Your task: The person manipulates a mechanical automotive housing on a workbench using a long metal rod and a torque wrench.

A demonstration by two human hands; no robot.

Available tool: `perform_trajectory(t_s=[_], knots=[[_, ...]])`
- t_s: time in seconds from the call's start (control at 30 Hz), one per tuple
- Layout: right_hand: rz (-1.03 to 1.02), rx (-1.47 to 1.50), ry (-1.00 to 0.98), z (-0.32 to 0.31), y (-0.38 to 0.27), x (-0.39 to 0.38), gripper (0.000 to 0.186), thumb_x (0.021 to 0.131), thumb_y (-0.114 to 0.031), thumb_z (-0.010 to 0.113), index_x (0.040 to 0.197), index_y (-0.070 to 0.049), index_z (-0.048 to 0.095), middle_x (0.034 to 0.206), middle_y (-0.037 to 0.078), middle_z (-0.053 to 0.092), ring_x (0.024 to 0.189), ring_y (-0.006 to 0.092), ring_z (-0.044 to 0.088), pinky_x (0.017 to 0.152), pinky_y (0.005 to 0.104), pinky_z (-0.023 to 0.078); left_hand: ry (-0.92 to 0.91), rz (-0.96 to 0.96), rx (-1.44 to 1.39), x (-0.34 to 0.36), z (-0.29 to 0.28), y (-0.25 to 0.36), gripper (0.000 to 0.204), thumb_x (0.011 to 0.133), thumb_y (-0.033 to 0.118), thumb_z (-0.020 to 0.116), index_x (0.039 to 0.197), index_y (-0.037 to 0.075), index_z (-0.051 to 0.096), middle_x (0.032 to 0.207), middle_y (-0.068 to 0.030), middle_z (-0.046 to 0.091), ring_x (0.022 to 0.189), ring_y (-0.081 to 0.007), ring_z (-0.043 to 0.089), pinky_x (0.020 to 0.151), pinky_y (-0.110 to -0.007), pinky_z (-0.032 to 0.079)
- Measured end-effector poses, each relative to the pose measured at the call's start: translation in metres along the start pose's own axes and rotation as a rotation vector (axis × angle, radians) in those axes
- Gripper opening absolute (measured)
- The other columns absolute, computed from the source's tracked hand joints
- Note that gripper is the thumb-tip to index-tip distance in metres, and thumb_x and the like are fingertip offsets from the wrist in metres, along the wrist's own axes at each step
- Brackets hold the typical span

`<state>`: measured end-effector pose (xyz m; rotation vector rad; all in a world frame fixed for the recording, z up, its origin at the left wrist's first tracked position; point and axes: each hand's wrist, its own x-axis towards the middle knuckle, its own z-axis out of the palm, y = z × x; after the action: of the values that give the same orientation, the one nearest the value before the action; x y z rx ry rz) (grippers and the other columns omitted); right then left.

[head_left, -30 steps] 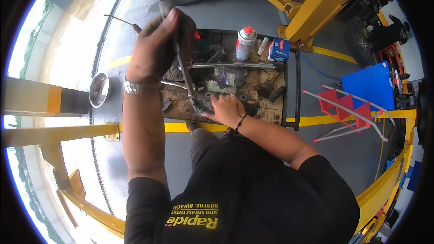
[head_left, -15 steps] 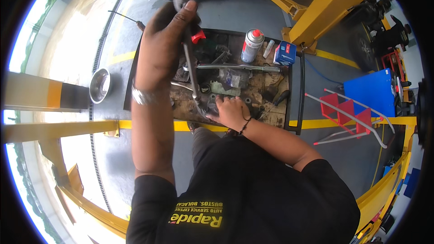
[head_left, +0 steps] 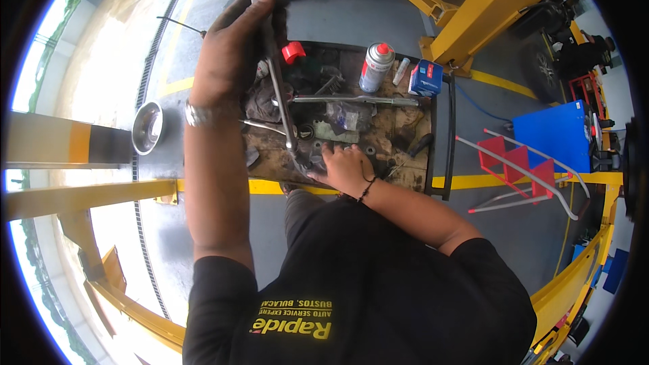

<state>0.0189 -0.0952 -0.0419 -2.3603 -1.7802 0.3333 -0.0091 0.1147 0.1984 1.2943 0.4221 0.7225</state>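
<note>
- Left hand [head_left: 236, 54]: fingers wrapped round a long silver metal bar tool [head_left: 280, 105], held slanting above the wooden worktop [head_left: 267, 167], its lower end at a dark grey metal part [head_left: 315, 159].
- Right hand [head_left: 346, 167]: resting over that part and hiding much of it; whether its fingers pinch it, I cannot tell.
- Beyond, a long silver wrench [head_left: 358, 101] lies crosswise past a clear plastic bag [head_left: 348, 116].
- Red-capped spray can [head_left: 377, 69] stands near a blue cardboard box [head_left: 426, 79].
- Left forearm blocks the worktop's left side.
</note>
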Motion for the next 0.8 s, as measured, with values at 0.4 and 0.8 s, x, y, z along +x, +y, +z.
perform_trajectory(t_s=[0.4, 0.8], knots=[[0.023, 0.020, -0.037, -0.001, -0.001, 0.009, 0.080, 0.086, -0.067, 0.061, 0.128, 0.001, 0.061, 0.092, 0.017, 0.070, 0.086, 0.0308, 0.068, 0.089, 0.0469, 0.045, -0.454, -0.044, -0.246, 0.020, -0.041, -0.009, 0.043, 0.103, 0.049, 0.050, 0.075, 0.018, 0.044, 0.056, 0.0050, 0.028, 0.044, -0.0122, 0.026, 0.048, -0.028, 0.027], [0.017, 0.011, -0.020, 0.003, 0.001, 0.009, 0.079, 0.085, -0.067, 0.061, 0.125, 0.001, 0.063, 0.088, 0.016, 0.070, 0.082, 0.0304, 0.069, 0.084, 0.0439, 0.048, 0.490, 0.253, 0.529, 0.013, -0.008, -0.009, 0.062, 0.090, 0.055, 0.070, 0.066, -0.001, 0.056, 0.055, -0.0060, 0.055, 0.053, -0.0150, 0.050, 0.055, -0.032, 0.043]])
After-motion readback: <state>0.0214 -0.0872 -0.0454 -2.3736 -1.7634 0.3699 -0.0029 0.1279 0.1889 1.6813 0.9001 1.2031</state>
